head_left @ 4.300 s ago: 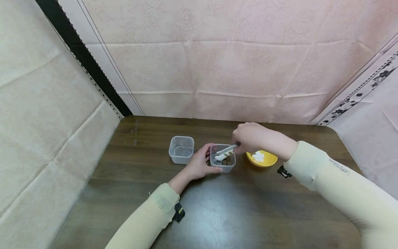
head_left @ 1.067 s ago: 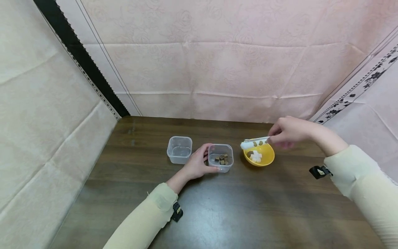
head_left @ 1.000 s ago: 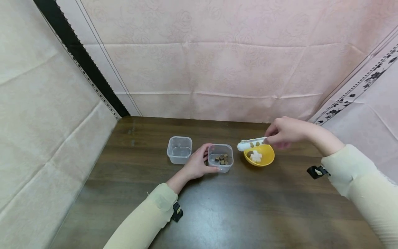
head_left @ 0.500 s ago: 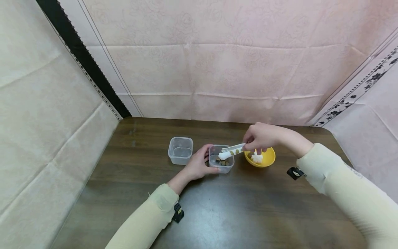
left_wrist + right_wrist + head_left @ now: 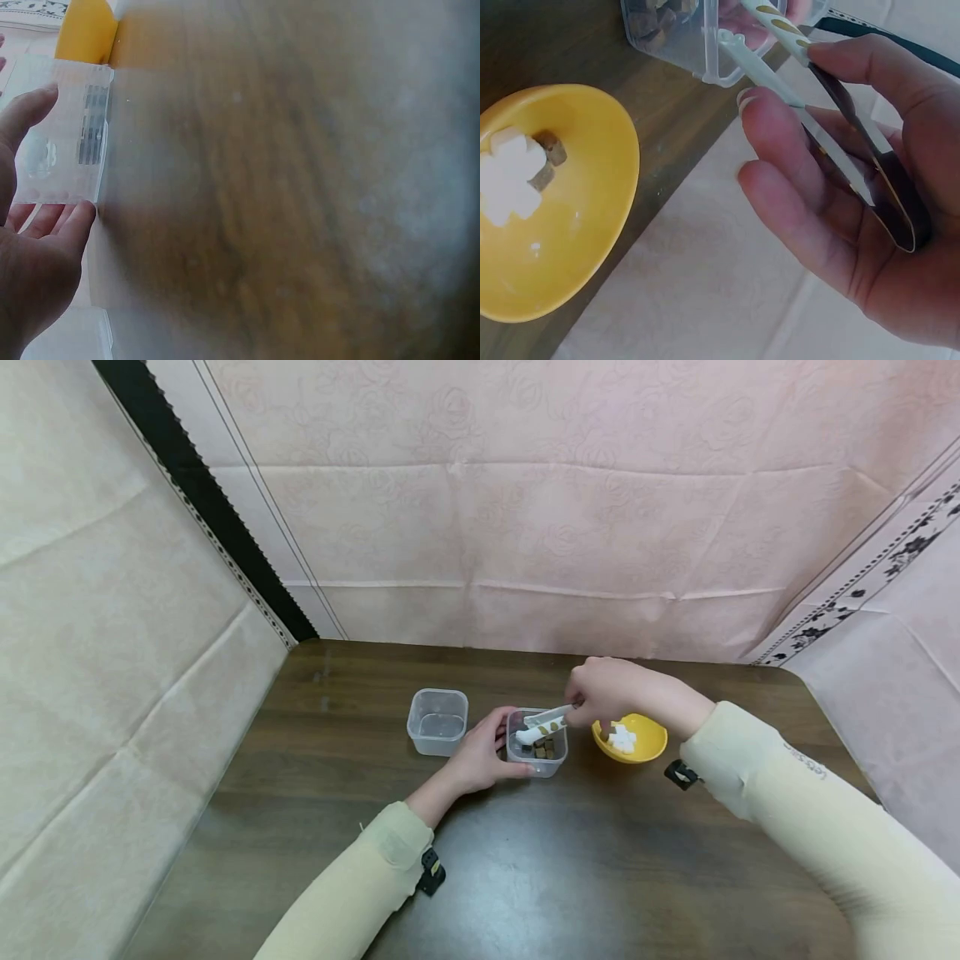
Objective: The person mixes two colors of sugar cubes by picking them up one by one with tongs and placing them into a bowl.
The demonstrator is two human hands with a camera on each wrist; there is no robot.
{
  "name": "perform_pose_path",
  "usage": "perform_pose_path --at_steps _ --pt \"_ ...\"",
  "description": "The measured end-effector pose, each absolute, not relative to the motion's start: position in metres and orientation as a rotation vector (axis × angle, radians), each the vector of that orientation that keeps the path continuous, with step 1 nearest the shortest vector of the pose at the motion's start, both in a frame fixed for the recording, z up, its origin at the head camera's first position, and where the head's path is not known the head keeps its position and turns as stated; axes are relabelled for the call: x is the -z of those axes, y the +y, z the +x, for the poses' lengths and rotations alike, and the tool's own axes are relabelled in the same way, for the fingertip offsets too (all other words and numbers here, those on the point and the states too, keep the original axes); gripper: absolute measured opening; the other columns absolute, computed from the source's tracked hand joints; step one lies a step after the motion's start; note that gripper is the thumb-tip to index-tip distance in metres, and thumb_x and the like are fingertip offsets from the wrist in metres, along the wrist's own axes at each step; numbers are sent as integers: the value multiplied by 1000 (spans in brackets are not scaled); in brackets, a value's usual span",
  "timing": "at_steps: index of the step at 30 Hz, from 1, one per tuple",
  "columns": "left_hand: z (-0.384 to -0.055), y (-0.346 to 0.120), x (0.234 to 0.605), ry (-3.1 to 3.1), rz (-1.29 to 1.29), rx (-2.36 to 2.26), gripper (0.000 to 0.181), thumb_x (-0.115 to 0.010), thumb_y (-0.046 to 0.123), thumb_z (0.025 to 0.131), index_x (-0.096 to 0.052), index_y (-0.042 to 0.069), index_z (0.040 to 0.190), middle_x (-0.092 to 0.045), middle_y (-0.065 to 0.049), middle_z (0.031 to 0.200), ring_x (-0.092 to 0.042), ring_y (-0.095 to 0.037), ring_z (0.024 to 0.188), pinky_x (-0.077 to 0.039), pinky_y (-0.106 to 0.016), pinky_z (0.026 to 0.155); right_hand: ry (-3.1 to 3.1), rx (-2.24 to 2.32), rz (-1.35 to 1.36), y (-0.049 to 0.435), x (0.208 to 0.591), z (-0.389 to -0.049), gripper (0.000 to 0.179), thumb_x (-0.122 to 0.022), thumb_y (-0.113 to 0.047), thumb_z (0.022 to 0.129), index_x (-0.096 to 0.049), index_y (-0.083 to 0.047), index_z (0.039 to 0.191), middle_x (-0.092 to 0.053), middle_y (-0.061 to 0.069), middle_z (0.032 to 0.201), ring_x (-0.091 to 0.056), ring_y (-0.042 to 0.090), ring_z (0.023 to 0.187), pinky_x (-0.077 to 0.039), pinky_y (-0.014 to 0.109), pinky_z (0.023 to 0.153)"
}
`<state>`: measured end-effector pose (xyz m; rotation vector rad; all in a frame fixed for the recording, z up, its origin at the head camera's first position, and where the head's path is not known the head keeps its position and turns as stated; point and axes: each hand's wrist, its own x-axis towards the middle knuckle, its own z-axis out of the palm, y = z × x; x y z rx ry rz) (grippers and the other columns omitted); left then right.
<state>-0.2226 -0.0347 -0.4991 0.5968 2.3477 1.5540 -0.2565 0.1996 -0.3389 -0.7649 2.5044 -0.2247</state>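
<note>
My left hand (image 5: 480,760) grips a clear plastic container (image 5: 550,768) between thumb and fingers, one on either side. Small brown cubes (image 5: 545,749) lie inside it. My right hand (image 5: 611,689) holds small tongs (image 5: 543,724) with pale patterned arms, their tips down in the container. Whether the tips pinch a cube is hidden. In the right wrist view the tongs' dark metal bend (image 5: 904,217) rests against the palm. Right of the container stands a yellow bowl (image 5: 654,742), partly behind the right hand, with white pieces (image 5: 510,176) and brown cubes (image 5: 549,150) in it.
A second clear plastic container (image 5: 437,727), with nothing seen in it, stands left of the left hand. The brown wooden table (image 5: 525,877) meets pale cloth hangings (image 5: 562,552) at its back and sides.
From above the yellow bowl, my right hand has carried the tongs left and down into the container of brown cubes. My left hand has kept its grip there.
</note>
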Motion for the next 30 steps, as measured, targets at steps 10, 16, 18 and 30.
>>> perform_pose_path --at_steps 10,16,18,30 --pt "-223 -35 499 2349 597 -1534 92 -96 21 82 -43 9 157 -49 -10 158 -51 -24 146 -46 -34 119 2502 96 -718 183 345 -258 19 -71 -26 98 -77 -12 86 -68 4 68 -71 19 58 -56 25 53" --pt "-222 -36 498 2338 599 -1543 93 -96 21 83 -42 10 158 -49 -10 159 -52 -24 146 -46 -34 118 2493 53 -707 177 346 -260 22 -70 -25 99 -73 -14 80 -70 6 68 -73 23 60 -56 25 51" --pt "-222 -36 498 2332 606 -1550 93 -96 21 83 -42 9 158 -49 -11 159 -52 -26 146 -47 -35 118 2491 37 -705 175 346 -261 23 -70 -25 99 -71 -15 78 -70 5 67 -71 20 57 -55 25 50" --pt "-222 -38 498 2327 614 -1567 92 -95 18 83 -42 7 157 -50 -13 157 -53 -28 145 -47 -38 119 2466 -153 -713 156 341 -265 41 -76 -36 96 -68 -11 65 -67 0 52 -67 15 46 -52 25 45"
